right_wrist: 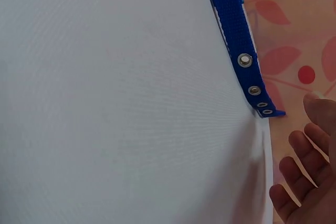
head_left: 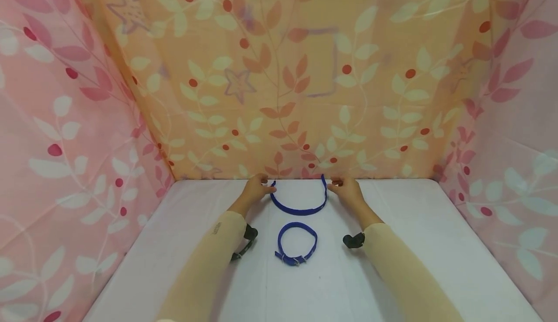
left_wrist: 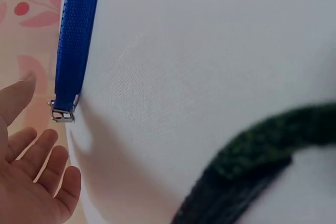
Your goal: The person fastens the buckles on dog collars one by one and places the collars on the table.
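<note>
An unfastened blue collar (head_left: 298,212) lies in a U shape near the table's back edge, its two ends pointing away from me. My left hand (head_left: 256,190) is beside the left end, where a small metal buckle (left_wrist: 63,113) shows in the left wrist view. At the other end, metal eyelets (right_wrist: 244,60) line the strap, with my right hand (head_left: 346,190) just outside it. Both hands have loosely bent fingers, and the wrist views show a gap between each hand and the strap. Nearer to me, a second blue collar (head_left: 288,260) is buckled into a ring.
A white cloth covers the table (head_left: 174,264). Behind it hangs an orange leaf-patterned curtain (head_left: 370,118), with pink patterned curtains at the left (head_left: 87,133) and right sides. Black straps with small dark devices (head_left: 354,240) are on both wrists.
</note>
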`<move>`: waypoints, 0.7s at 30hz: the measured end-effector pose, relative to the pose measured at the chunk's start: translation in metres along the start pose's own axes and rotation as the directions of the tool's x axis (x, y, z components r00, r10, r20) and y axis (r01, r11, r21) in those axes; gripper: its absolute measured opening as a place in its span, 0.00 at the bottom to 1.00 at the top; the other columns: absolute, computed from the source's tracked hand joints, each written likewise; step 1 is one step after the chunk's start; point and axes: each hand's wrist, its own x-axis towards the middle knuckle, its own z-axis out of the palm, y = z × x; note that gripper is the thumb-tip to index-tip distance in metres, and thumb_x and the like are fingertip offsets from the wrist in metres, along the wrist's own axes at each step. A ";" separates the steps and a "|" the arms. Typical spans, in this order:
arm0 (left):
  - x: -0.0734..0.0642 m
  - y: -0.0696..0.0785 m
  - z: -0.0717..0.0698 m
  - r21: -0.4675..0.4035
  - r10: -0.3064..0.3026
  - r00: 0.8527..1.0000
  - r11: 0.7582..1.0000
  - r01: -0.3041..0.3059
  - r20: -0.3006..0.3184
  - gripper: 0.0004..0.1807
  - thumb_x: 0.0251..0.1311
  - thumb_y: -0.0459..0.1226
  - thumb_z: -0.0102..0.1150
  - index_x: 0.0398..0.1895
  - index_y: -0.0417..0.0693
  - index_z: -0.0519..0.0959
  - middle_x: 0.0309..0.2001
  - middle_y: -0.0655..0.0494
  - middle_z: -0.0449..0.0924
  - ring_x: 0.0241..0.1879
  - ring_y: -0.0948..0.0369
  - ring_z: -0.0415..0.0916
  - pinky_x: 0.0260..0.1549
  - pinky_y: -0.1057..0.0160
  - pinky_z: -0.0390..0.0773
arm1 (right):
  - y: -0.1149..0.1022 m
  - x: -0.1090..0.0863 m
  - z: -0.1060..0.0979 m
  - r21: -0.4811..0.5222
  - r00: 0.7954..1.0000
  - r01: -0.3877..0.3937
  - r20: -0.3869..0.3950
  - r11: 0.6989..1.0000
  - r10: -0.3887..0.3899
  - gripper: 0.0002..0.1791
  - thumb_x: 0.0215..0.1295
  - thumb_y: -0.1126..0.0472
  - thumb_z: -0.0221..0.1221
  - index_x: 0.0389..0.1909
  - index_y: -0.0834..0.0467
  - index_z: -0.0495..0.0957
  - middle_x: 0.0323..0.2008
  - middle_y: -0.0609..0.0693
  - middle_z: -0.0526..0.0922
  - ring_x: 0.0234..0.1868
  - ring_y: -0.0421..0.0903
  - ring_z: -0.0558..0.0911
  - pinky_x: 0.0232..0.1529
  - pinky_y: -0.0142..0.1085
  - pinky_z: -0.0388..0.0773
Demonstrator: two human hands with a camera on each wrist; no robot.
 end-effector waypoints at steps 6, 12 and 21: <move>0.010 -0.013 0.003 0.005 -0.008 1.000 1.000 0.008 -0.004 0.33 0.60 0.43 0.74 0.65 0.39 0.75 0.63 0.42 0.78 0.64 0.46 0.74 0.67 0.48 0.71 | 0.008 0.003 0.009 -0.009 0.998 -0.056 -0.011 0.998 0.056 0.26 0.67 0.53 0.68 0.61 0.63 0.79 0.51 0.61 0.83 0.54 0.57 0.80 0.55 0.49 0.79; 0.010 -0.012 0.005 -0.026 0.008 1.000 1.000 -0.007 0.013 0.31 0.60 0.40 0.74 0.62 0.35 0.77 0.59 0.40 0.81 0.62 0.46 0.76 0.66 0.48 0.71 | 0.013 0.008 0.016 -0.133 0.999 -0.051 -0.014 0.990 0.050 0.27 0.65 0.48 0.69 0.58 0.61 0.81 0.48 0.58 0.86 0.53 0.56 0.81 0.60 0.52 0.73; 0.014 -0.002 0.014 0.050 0.038 0.999 0.998 -0.039 0.028 0.24 0.59 0.33 0.73 0.58 0.33 0.79 0.55 0.40 0.82 0.55 0.48 0.79 0.62 0.52 0.77 | 0.008 0.007 0.021 -0.226 0.994 -0.105 -0.015 0.969 0.104 0.25 0.64 0.47 0.69 0.55 0.60 0.83 0.45 0.56 0.87 0.53 0.58 0.81 0.60 0.55 0.67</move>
